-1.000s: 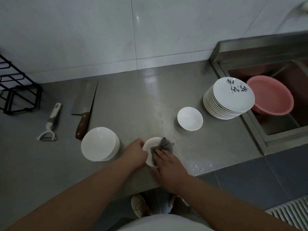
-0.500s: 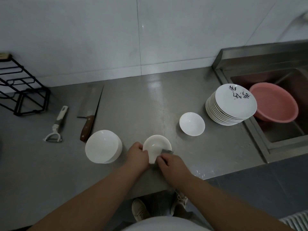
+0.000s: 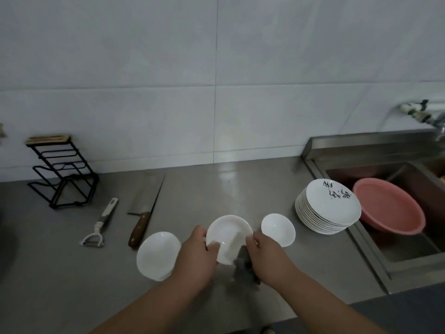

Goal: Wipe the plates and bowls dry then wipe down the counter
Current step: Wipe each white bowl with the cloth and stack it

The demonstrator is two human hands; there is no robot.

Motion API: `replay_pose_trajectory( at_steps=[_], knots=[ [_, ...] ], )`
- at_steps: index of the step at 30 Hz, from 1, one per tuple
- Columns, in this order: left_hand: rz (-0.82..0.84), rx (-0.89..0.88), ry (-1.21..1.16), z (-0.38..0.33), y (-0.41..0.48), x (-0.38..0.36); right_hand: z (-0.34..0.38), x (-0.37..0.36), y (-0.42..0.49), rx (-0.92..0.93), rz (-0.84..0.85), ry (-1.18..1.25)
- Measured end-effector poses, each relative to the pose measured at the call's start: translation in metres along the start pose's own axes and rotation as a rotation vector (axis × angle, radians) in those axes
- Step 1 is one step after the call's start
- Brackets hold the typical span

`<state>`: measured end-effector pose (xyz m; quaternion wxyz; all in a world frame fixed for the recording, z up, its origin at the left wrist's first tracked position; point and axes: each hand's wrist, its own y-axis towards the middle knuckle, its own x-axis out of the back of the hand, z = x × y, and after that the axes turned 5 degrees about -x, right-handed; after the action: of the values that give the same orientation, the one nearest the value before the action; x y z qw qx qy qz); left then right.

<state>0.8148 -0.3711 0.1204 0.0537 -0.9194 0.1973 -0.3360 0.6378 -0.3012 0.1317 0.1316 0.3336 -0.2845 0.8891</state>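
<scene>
A small white bowl (image 3: 228,237) is tilted up over the steel counter (image 3: 60,285). My left hand (image 3: 197,256) grips its left rim, thumb inside. My right hand (image 3: 267,256) holds the right rim together with a grey cloth (image 3: 243,266) that hangs under the bowl. A stack of white bowls (image 3: 157,255) stands to the left. One single white bowl (image 3: 278,229) sits to the right. Farther right is a stack of white plates (image 3: 327,208), the top one with black writing.
A cleaver (image 3: 144,213) and a white peeler (image 3: 100,225) lie at the left, behind them a black wire rack (image 3: 62,172). The sink (image 3: 397,259) at right holds a pink basin (image 3: 390,206), with a tap (image 3: 423,114) above. The counter's front edge is close to me.
The bowl has been lifted and tilted toward me. My right hand and the cloth moved from inside the bowl to its right rim and underside. My view has tipped upward.
</scene>
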Motion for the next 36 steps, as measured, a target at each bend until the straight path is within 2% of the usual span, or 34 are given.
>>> replay_pose_trajectory(
  at_steps=[5,7,8,11,12,14,18,21,24,27,31,33,36],
  knots=[
    [0.083,0.029,-0.172,-0.029,-0.004,0.02,0.036,0.009,-0.013,0.0,-0.136,0.467],
    [0.091,0.007,-0.204,-0.031,-0.003,0.025,0.044,0.013,-0.016,0.056,-0.164,0.606],
    [0.05,0.039,-0.34,-0.033,-0.002,0.027,0.046,0.015,-0.017,0.092,-0.162,0.661],
    [0.033,0.202,-1.09,-0.044,-0.003,0.037,0.048,0.023,-0.024,0.203,-0.117,0.749],
    [0.023,0.226,-1.259,-0.047,-0.003,0.044,0.048,0.026,-0.026,0.239,-0.113,0.721],
    [0.018,0.252,-1.401,-0.052,-0.005,0.058,0.048,0.033,-0.029,0.298,-0.127,0.595],
    [0.091,0.24,-1.459,-0.052,-0.005,0.078,0.051,0.042,-0.038,0.282,-0.091,0.421],
    [0.162,0.156,-1.367,-0.051,-0.007,0.085,0.053,0.045,-0.041,0.161,-0.125,0.476],
    [0.152,0.075,-1.274,-0.049,-0.012,0.091,0.058,0.055,-0.044,0.073,-0.212,0.585],
    [0.099,0.012,-1.148,-0.048,-0.019,0.089,0.07,0.062,-0.056,0.187,-0.246,0.747],
    [0.072,-0.061,-1.044,-0.052,-0.032,0.082,0.076,0.053,-0.068,0.364,-0.308,0.714],
    [0.082,-0.103,-1.036,-0.058,-0.039,0.08,0.074,0.045,-0.071,0.427,-0.319,0.595],
    [0.13,-0.144,-1.082,-0.065,-0.047,0.08,0.07,0.032,-0.073,0.529,-0.368,0.289]
  ],
)
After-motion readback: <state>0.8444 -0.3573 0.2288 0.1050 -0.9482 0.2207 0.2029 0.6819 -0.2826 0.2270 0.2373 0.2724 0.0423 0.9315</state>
